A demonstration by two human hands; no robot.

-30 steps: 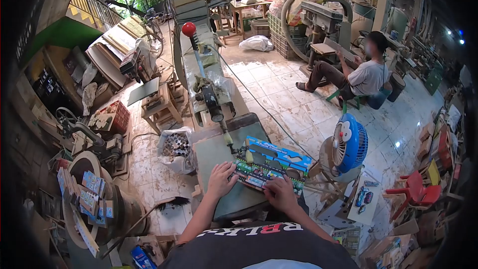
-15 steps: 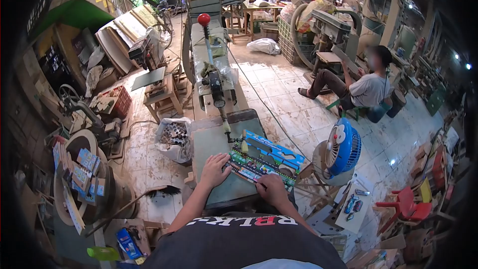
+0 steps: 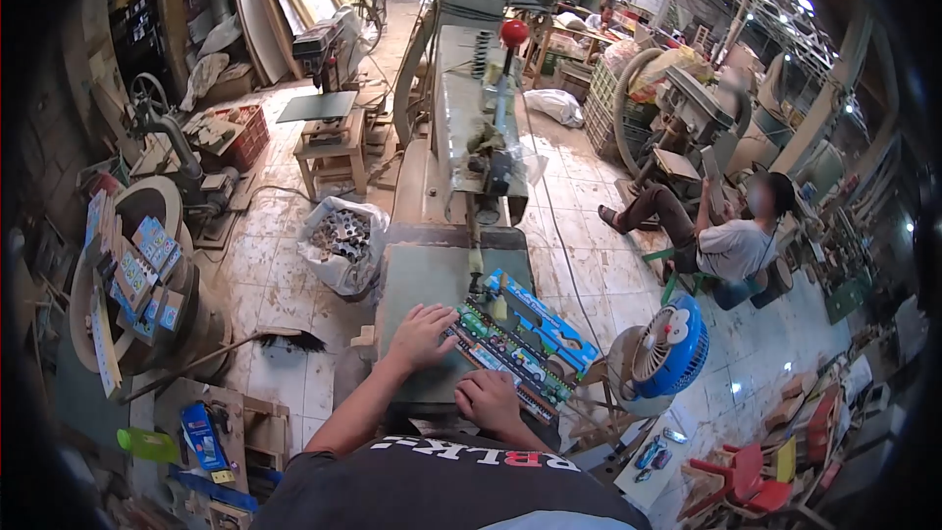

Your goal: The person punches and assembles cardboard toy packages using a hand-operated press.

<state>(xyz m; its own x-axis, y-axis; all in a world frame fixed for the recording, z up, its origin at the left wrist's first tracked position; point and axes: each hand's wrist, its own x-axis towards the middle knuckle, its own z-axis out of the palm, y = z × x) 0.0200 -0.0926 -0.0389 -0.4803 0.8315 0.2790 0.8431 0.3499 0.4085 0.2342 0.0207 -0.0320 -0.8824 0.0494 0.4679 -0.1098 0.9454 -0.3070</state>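
A printed puzzle board (image 3: pixel 510 348) with a blue top strip lies at an angle on the green machine table (image 3: pixel 417 280), under the machine's tool head (image 3: pixel 477 265). Flat beside the board's left edge rests my left hand (image 3: pixel 422 336), its fingers spread and its fingertips at the edge. My right hand (image 3: pixel 488 398) is at the board's lower left edge with its fingers curled in; what they hold, if anything, is hidden. The red-knobbed lever (image 3: pixel 513 33) rises from the machine beyond the board.
Left of the table stands a white sack (image 3: pixel 341 245) of small pieces. A blue fan (image 3: pixel 670 345) is close on the right. Farther right sits a person (image 3: pixel 736 240) at another machine. Printed blocks (image 3: pixel 147 275) lie on a round drum at left.
The camera view has turned, shifting the scene. My right hand has moved left along the board's lower edge, closer to my left hand, which keeps its place by the board.
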